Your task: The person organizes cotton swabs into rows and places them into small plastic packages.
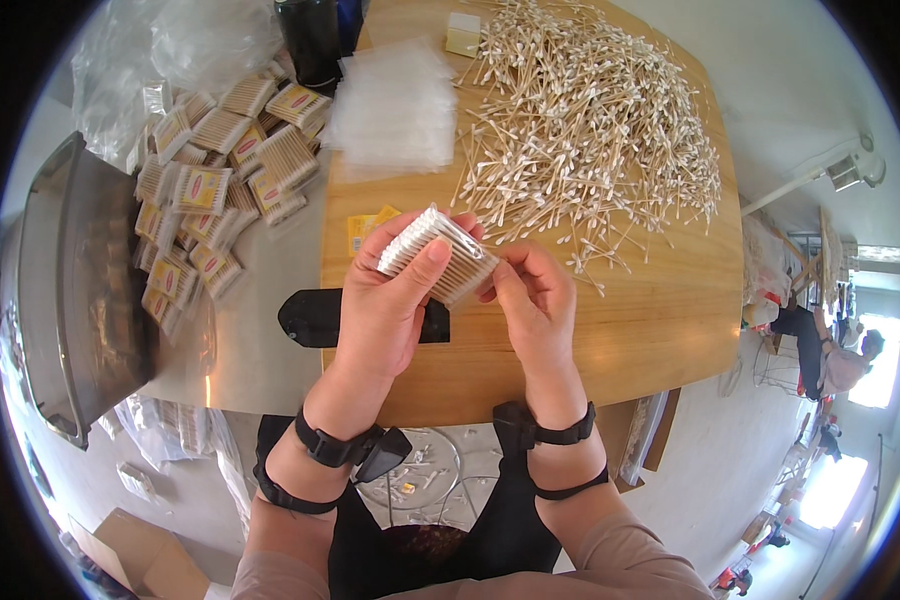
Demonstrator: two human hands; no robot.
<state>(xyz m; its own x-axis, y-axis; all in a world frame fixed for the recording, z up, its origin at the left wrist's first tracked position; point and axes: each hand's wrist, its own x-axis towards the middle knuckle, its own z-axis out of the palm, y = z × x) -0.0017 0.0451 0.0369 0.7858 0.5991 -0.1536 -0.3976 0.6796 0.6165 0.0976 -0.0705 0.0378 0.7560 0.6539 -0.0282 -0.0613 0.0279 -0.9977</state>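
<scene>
My left hand (390, 290) is wrapped round a clear-bagged pack of cotton swabs (440, 255), its thumb lying across the front. White tips line the pack's upper left edge, with the wooden sticks running down from them. At the pack's right corner, my right hand (535, 295) pinches the clear film between thumb and fingertips. Small yellow cards (360, 235) lie on the table just behind my left hand. Beneath my left wrist is a flat black object (305, 318), partly hidden.
Loose cotton swabs (590, 130) spread over the far right of the wooden table (630, 330). Clear bags (395, 115) are stacked beside them, near a dark cylinder (310, 50) and a small block (463, 35). Filled swab packs (205, 190) heap at left, by a grey bin (65, 300).
</scene>
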